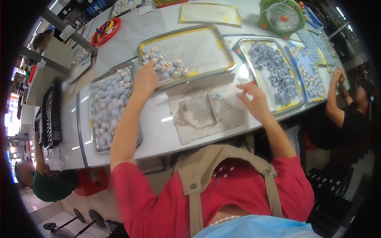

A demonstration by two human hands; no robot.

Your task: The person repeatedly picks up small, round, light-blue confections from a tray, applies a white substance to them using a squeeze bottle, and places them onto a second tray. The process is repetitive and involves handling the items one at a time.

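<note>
My left hand [146, 79] reaches over the near left corner of a large metal tray [186, 33] lined with white paper and edged with yellow tape. Its fingers are closed together at a cluster of small round blue-grey and cream pieces [168, 69]; whatever they pinch is hidden. Over the table, beside the right-hand metal tray [291, 104], my right hand [255, 101] is raised with its fingers curled. A small red thing [253, 82] shows at those fingers, too small to name. That tray bears many blue-grey cup-like pieces [274, 69].
Below my hands lies a dusty, stained board [234, 117]. A full metal tray of similar round pieces [111, 99] is at left. Farther off are a red basket of tools [106, 31], a paper-lined tray [210, 14] and a green fan [281, 18]. Co-workers sit on both sides.
</note>
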